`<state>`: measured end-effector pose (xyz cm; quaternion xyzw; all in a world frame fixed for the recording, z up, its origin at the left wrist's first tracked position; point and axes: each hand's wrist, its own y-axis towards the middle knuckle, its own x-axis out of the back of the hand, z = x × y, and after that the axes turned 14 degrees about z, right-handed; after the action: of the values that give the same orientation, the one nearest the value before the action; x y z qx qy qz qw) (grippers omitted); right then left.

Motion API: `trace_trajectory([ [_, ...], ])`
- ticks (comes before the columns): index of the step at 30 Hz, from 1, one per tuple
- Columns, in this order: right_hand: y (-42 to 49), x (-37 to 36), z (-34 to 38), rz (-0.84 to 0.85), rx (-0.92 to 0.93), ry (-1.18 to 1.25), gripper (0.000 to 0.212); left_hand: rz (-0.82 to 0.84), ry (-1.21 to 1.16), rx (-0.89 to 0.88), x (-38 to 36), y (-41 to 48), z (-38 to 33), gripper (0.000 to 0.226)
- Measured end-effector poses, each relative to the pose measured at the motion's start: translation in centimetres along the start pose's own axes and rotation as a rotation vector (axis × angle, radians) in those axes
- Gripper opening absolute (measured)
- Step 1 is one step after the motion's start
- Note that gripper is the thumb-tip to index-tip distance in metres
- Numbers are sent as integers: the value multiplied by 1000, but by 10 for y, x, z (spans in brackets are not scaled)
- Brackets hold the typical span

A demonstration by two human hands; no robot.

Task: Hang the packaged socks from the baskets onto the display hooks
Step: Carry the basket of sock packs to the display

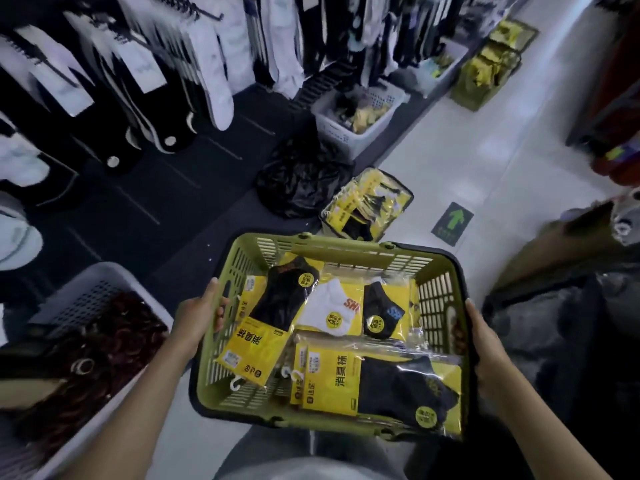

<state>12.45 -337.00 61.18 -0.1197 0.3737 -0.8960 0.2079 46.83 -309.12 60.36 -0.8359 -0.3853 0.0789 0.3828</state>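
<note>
A grey basket (79, 289) sits on the floor at far left, below display hooks (199, 10) crowded with hanging socks. The left hand (197, 313) grips the left wall of the green basket (346, 252). Packaged socks (332, 379), black and white pairs on yellow cards, lie flat inside. The right hand (485, 344) clasps its right wall.

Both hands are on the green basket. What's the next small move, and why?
Probably set the basket down on the floor near the hooks. The left hand and right hand each hold a side wall, so neither is free to lift a pack. The sock packs lie loose inside, and the hooks are up to the left.
</note>
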Motion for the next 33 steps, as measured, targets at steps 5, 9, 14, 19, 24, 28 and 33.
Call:
trace_trajectory([
  [5, 49, -29, 41, 146, 3, -60, 46, -102, -73, 16, 15, 11, -1, 58],
  [9, 81, -61, 67, 224, 3, -140, 43, -157, -130, 58, 37, 22, 1, 58],
  [14, 116, -107, 98, 300, 42, -232, 43, -237, -183, 84, 55, 35, 14, 62],
  [19, 163, -149, 129, 391, 20, -360, 47, -300, -263, 121, 57, 50, 18, 61],
  [24, 225, -204, 155, 499, -2, -512, 51, -419, -388, 116, 40, 77, 33, 56],
  [28, 283, -252, 158, 515, -40, -782, 60, -581, -528, 198, 13, 109, 64, 55],
  [33, 364, -301, 131, 576, -165, -934, 62, -641, -655, 321, -19, 155, 111, 53],
])
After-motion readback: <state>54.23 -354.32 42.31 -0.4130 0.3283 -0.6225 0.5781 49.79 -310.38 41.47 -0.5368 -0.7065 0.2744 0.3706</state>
